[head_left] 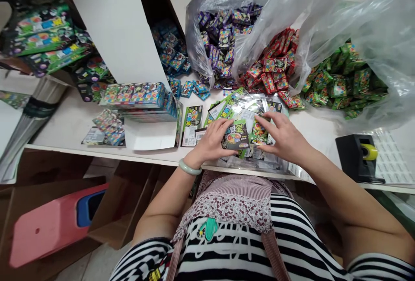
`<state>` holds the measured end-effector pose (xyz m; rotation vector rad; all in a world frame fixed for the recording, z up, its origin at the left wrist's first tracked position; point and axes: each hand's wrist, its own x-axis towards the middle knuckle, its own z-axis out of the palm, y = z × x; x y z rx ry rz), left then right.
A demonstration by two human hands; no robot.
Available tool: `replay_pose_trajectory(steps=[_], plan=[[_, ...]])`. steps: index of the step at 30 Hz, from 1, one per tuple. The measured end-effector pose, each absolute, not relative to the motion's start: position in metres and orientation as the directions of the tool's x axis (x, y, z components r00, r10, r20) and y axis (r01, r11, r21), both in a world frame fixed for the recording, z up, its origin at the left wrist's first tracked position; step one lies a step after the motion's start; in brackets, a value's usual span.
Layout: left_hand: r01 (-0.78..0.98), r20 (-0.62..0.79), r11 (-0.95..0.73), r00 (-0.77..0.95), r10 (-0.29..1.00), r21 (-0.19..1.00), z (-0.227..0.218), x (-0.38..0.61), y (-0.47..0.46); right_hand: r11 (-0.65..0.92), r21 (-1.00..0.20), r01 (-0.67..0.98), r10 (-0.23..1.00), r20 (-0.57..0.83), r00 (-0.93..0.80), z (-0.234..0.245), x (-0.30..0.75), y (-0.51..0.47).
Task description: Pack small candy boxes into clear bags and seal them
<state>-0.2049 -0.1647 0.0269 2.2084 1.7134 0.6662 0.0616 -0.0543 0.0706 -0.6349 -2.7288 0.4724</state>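
My left hand (215, 139), with a pale bangle on the wrist, grips a dark printed card (236, 135) between thumb and fingers. To its right, my right hand (287, 137) has its thumb and fingers around a small green packet (258, 131). Its fingers partly cover that packet, so I cannot make out how firmly it is gripped. Beneath both hands lies a loose pile of green and black printed cards (223, 109) and clear plastic wrappers (251, 110). One more printed card (192, 121) lies left of the pile.
A white open box (151, 136) holds rows of packets (132, 95). Behind are plastic bags with purple (224, 39), red (275, 64) and green packets (339, 85); blue packets (175, 60) lie loose. A tape dispenser (350, 158) stands right, a pink stool (48, 225) below left.
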Motion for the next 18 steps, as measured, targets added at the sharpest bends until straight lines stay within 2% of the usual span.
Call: replay_pose_trajectory(steps=[4,6,11,14,16,18], plan=[[0.839,0.196,-0.316,0.253,0.947,0.443,0.027,-0.201,-0.167,0.892,-0.327,0.313,0.372,0.137,-0.918,0.066,0.056,-0.061],[0.835,0.185,-0.330,0.275,0.944,0.441,0.026,-0.199,-0.169,0.889,-0.347,0.298,0.356,0.117,-0.927,0.062,0.054,-0.062],[0.833,0.172,-0.310,0.259,0.950,0.458,0.022,-0.197,-0.169,0.829,-0.494,0.263,0.376,0.144,-0.915,0.052,0.050,-0.062],[0.843,0.214,-0.290,0.213,0.953,0.453,0.020,-0.196,-0.169,0.787,-0.543,0.291,0.468,0.218,-0.857,0.052,0.046,-0.069],[0.838,0.246,-0.303,0.209,0.946,0.453,0.020,-0.194,-0.169,0.757,-0.565,0.329,0.511,0.199,-0.836,0.054,0.044,-0.077],[0.823,0.262,-0.323,0.220,0.940,0.468,0.020,-0.192,-0.168,0.734,-0.596,0.325,0.504,0.158,-0.849,0.053,0.043,-0.080]])
